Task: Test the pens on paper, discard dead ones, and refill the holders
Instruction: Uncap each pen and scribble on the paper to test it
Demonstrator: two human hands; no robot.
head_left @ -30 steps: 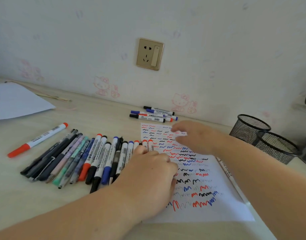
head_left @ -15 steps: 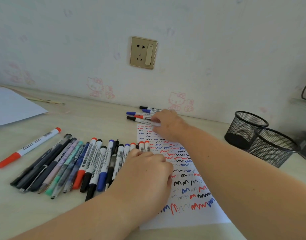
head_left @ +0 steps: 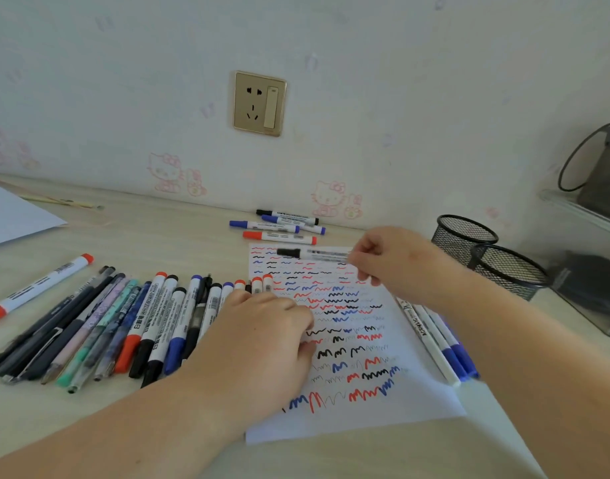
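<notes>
My right hand (head_left: 393,262) pinches a black-capped whiteboard marker (head_left: 310,254) by its tail and holds it level over the top of the test paper (head_left: 410,395), which is covered in red, blue and black scribbles. My left hand (head_left: 262,344) rests on the paper's left edge with fingers curled, partly covering a row of several pens and markers (head_left: 124,323). Three markers (head_left: 279,226) lie by the wall. Two black mesh holders (head_left: 497,261) stand at the right.
A lone red-capped marker (head_left: 37,288) lies at the left. Blue-capped pens (head_left: 441,344) lie along the paper's right edge under my right forearm. A white sheet (head_left: 16,216) sits at the far left, a clear box (head_left: 593,292) at the right. A wall socket (head_left: 259,103) is above.
My right hand reached to the group of markers by the wall, took the black-capped one, and drew it back over the paper. My left hand stayed put.
</notes>
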